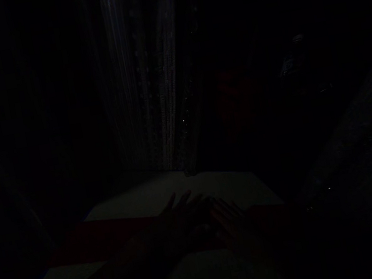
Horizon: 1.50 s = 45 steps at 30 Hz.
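Observation:
The picture is very dark. A flat pale surface with a red band (102, 237) across it lies in front of me; whether it is cloth or a board I cannot tell. My left hand (183, 218) is over the band with its fingers apart, pointing forward onto the pale part (138, 197). Close beside it on the right, my right hand (230, 222) also has its fingers stretched out. Both hands seem to rest on or just above the surface. I make out nothing held in either.
Behind the surface hang long strands or a striped curtain (163, 86), with small bright glints low on its right side. A dim greyish textured shape (360, 139) stands at the right. Faint reddish and pale patches show at the back right.

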### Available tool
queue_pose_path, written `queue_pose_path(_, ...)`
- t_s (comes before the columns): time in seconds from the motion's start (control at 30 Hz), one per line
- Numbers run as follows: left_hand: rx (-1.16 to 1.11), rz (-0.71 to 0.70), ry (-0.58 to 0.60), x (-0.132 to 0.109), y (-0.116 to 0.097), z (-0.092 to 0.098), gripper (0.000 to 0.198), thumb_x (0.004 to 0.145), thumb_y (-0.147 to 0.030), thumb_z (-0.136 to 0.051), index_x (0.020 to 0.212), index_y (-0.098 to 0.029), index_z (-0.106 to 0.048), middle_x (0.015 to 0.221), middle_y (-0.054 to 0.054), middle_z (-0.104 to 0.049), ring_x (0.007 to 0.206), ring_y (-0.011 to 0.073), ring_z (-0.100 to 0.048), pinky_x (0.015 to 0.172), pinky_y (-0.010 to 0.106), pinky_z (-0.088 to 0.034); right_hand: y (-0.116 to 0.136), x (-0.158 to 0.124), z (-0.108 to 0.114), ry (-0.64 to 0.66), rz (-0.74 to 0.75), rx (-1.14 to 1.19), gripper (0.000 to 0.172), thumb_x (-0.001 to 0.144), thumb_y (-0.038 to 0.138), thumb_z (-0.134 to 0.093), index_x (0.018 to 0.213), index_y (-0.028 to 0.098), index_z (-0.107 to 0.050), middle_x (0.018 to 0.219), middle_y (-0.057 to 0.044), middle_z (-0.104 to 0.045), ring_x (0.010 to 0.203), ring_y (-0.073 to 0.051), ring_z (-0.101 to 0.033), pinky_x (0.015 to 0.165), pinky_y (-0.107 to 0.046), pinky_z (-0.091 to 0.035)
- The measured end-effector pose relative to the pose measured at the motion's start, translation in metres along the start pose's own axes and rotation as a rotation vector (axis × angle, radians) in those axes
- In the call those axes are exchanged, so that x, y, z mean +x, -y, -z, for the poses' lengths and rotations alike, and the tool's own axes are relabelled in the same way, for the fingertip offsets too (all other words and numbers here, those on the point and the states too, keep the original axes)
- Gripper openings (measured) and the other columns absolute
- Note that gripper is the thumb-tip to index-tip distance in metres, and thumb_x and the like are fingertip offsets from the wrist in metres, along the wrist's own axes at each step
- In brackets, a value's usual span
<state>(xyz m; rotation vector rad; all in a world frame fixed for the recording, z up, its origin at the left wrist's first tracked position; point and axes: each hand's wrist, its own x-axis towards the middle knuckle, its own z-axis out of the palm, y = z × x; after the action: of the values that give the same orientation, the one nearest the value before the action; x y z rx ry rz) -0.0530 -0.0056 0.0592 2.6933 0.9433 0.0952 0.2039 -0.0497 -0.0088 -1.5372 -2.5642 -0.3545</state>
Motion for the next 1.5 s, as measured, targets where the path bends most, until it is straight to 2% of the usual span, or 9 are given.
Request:
queue_pose_path(0.1,0.020,-0.021,0.029,0.000,0.000,-0.007,0.076,0.103,-0.070,-0.022,0.164,-0.025,-0.019,0.170,0.001,-0.010,0.159,0.0295,-0.005,0.128,0.062,-0.005,-0.001,-0.003,-0.003,-0.013,-0.013,-0.009,0.061,0.111,0.047,-0.020,0.159,0.017,-0.039,0.164,-0.005,-0.019,0.152,-0.032,-0.029,0.121,-0.059,-0.038)
queue_pose_path(0.33,0.015,0.002,-0.018,-0.016,0.011,-0.018,0.077,0.102,-0.072,-0.024,0.165,-0.029,-0.015,0.171,-0.001,-0.004,0.159,0.0301,0.003,0.127,0.064,0.000,-0.010,-0.006,-0.030,-0.201,-0.005,-0.013,0.058,0.110,0.050,-0.025,0.156,0.019,-0.043,0.163,-0.004,-0.030,0.151,-0.028,-0.034,0.117,-0.059,-0.042)
queue_pose_path(0.5,-0.038,0.029,0.021,-0.014,0.008,-0.018,0.082,0.100,-0.075,-0.027,0.165,-0.026,-0.016,0.170,0.001,-0.006,0.159,0.0295,0.002,0.127,0.063,0.003,-0.009,0.001,-0.018,-0.290,-0.022,-0.049,0.060,0.109,0.049,-0.027,0.159,0.017,-0.035,0.164,-0.010,-0.028,0.150,-0.033,-0.034,0.115,-0.069,-0.031)
queue_pose_path(0.6,-0.047,0.034,0.036,-0.013,0.006,-0.016,0.085,0.099,-0.077,-0.026,0.165,-0.024,-0.018,0.170,0.003,-0.007,0.159,0.0299,0.001,0.127,0.063,0.002,-0.002,0.005,-0.010,-0.270,0.008,0.000,0.064,0.108,0.047,-0.029,0.164,0.019,-0.021,0.166,-0.010,-0.023,0.153,-0.032,-0.027,0.120,-0.065,-0.026)
queue_pose_path(0.73,-0.043,0.034,0.027,-0.014,0.006,-0.014,0.090,0.096,-0.081,-0.026,0.164,-0.023,-0.019,0.171,0.003,-0.008,0.159,0.0301,0.002,0.128,0.063,0.002,0.007,0.003,-0.019,-0.222,0.000,0.068,0.058,0.109,0.045,-0.027,0.160,0.019,-0.030,0.162,-0.009,-0.034,0.151,-0.027,-0.033,0.123,-0.059,-0.024)
queue_pose_path(1.0,-0.046,0.035,0.041,-0.015,0.006,-0.015,0.091,0.096,-0.081,-0.026,0.164,-0.022,-0.021,0.171,0.004,-0.009,0.159,0.0314,0.001,0.127,0.063,0.002,0.004,0.003,-0.023,-0.199,0.035,0.148,0.058,0.110,0.045,-0.028,0.164,0.026,-0.016,0.166,-0.005,-0.027,0.153,-0.024,-0.027,0.121,-0.060,-0.025)
queue_pose_path(1.13,-0.042,0.027,0.030,-0.014,0.008,-0.017,0.090,0.096,-0.081,-0.026,0.164,-0.023,-0.020,0.171,0.004,-0.008,0.159,0.0314,0.000,0.127,0.064,0.002,0.003,0.001,-0.025,-0.215,-0.011,0.161,0.061,0.109,0.045,-0.026,0.164,0.020,-0.017,0.166,-0.008,-0.024,0.154,-0.026,-0.025,0.122,-0.059,-0.025)
queue_pose_path(1.3,-0.042,0.023,0.024,-0.013,0.008,-0.016,0.089,0.097,-0.080,-0.027,0.164,-0.022,-0.020,0.170,0.004,-0.009,0.159,0.0326,-0.001,0.127,0.064,0.001,-0.001,0.002,-0.025,-0.261,0.028,0.128,0.061,0.108,0.045,-0.026,0.162,0.018,-0.025,0.163,-0.011,-0.032,0.152,-0.027,-0.031,0.122,-0.056,-0.026)
queue_pose_path(1.5,-0.041,0.043,0.038,-0.015,0.005,-0.014,0.089,0.097,-0.080,-0.028,0.164,-0.023,-0.020,0.170,0.002,-0.008,0.159,0.0305,-0.001,0.128,0.062,0.002,-0.007,0.002,-0.027,-0.274,0.055,0.076,0.066,0.107,0.046,-0.030,0.166,0.020,-0.014,0.163,-0.011,-0.031,0.150,-0.029,-0.034,0.121,-0.058,-0.028)
